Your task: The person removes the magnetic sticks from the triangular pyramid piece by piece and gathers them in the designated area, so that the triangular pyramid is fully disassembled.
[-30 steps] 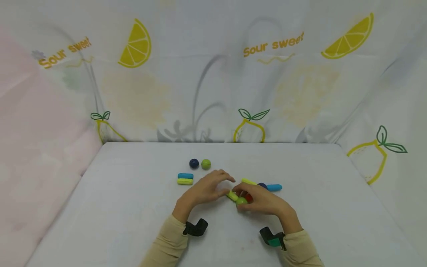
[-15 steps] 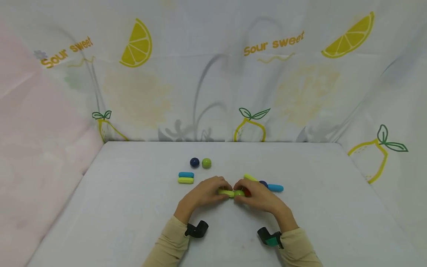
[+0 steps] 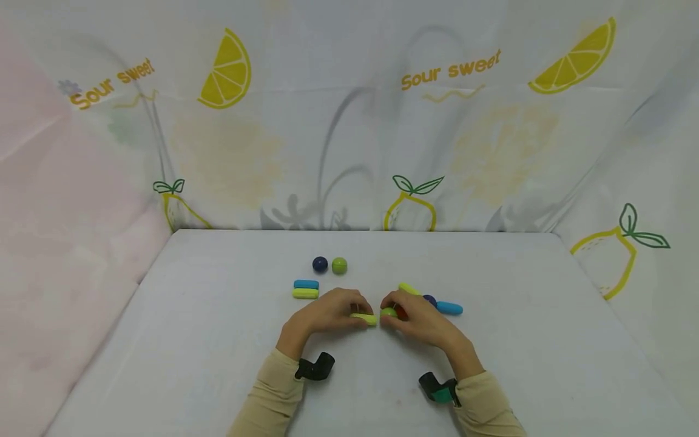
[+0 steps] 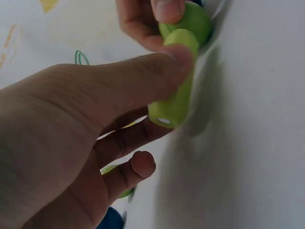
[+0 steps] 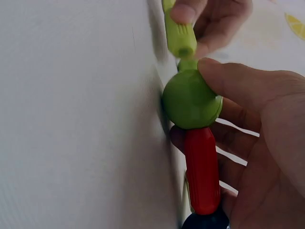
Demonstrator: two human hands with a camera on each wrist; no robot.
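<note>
The head view crops 2 sleeves; there the right grip mostly hides the red rod.

Loose beige fabric covers both forearms: the left sleeve, at the lower centre-left of the head view, is creased crosswise, and the right sleeve, at the lower centre-right, wrinkles near its cuff. Beside the left cuff sits a matte black, elbow-shaped device; its bent black twin beside the right cuff bears a green patch.
</note>
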